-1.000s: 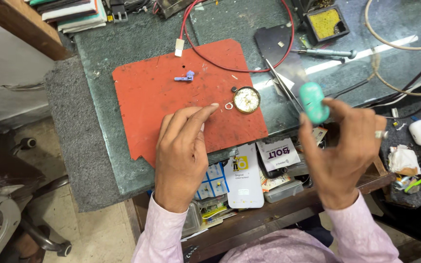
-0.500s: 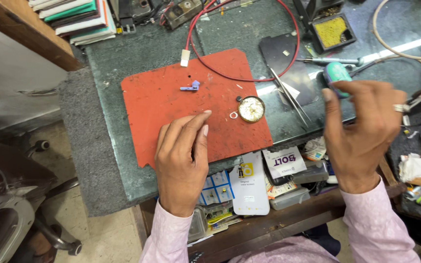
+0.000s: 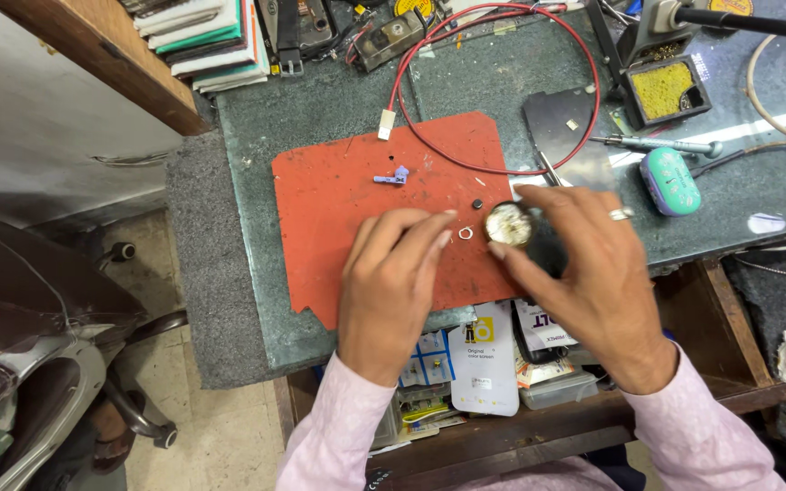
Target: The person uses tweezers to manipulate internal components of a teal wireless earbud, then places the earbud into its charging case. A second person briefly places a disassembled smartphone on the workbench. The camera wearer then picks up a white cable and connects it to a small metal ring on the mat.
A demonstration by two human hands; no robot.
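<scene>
Matt red rubbery mat point(image 3: 357, 209), shiny metal watch movement point(image 3: 508, 225), speckled stone benchtop point(image 3: 256, 182)

Pink sleeves, ring on right hand point(image 3: 593, 273)

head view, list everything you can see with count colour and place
work mat: 1, red, middle of the bench
watch movement: 1, round, pale metal, right edge of the mat, at the right hand's fingertips
small ring: 1, silver, on the mat by the left fingertips
small plastic part: 1, purple, upper mat
wire loop: 1, red with white plug, above the mat
oval case: 1, teal, right of the mat
screwdriver: 1, metal, above the case
tip-cleaner tray: 1, black with yellow pad, top right
books: 1 stack, top left
left hand: 1, empty, flat over the mat
right hand: 1, ring on a finger, touching the movement
</scene>
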